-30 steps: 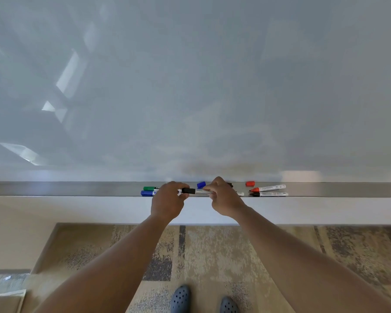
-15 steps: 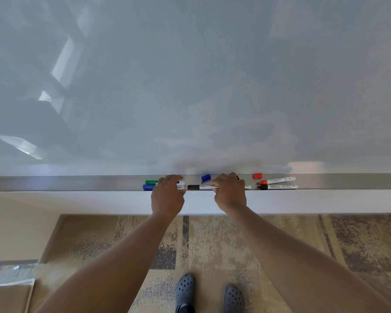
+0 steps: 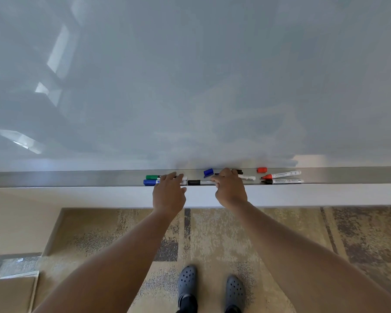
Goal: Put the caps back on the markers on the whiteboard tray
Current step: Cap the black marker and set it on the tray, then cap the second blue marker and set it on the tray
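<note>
Steel tray [image 3: 77, 178], black-capped marker [image 3: 201, 182] in right hand [image 3: 230, 188] fingers; left hand [image 3: 168, 194] open.

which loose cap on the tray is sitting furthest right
The red cap, alone at the back of the whiteboard tray just left of the uncapped red marker. The loose blue cap lies further left, between the two hands.

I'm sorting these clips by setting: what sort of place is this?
Probably an office or meeting room. A large glossy whiteboard fills the wall, its long metal marker tray holds coloured dry-erase markers and loose caps, and patterned beige carpet tiles cover the floor.
</note>
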A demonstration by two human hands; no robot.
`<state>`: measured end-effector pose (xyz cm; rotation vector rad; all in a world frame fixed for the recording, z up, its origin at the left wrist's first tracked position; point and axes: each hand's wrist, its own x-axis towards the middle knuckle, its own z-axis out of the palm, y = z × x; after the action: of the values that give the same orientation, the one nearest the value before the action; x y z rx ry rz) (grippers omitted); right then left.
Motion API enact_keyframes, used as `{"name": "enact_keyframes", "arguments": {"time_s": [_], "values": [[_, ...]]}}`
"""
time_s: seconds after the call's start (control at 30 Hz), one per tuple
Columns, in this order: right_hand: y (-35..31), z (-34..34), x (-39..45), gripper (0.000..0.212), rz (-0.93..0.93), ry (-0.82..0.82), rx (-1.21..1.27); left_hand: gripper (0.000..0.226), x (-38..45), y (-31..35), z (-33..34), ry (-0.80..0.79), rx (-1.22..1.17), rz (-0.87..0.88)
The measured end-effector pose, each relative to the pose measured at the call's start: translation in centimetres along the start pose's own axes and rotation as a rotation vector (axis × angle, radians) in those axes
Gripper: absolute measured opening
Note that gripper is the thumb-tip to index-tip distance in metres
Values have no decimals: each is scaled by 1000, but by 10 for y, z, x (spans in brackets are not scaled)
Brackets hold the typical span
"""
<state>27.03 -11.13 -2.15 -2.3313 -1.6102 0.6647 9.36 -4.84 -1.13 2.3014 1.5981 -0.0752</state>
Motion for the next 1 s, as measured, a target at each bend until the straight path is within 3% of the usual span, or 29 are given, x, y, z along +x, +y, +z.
{"name": "enact_keyframes", "arguments": {"time_s": [0.47,0.63,0.87,1.0], "values": [[-3,2,-1,57,-42,-46,-20,48,0,-1,0,26,-13,-12],[1,-2,-3,42,-47,52,14,43,1,5,-1,69,-65,-6],[21,-19,-2,40,30,167,-105,23,10,36,-3,90,-52,124],[33,-25,-3,39,75,166,-111,31,15,51,4,83,-20,162]]}}
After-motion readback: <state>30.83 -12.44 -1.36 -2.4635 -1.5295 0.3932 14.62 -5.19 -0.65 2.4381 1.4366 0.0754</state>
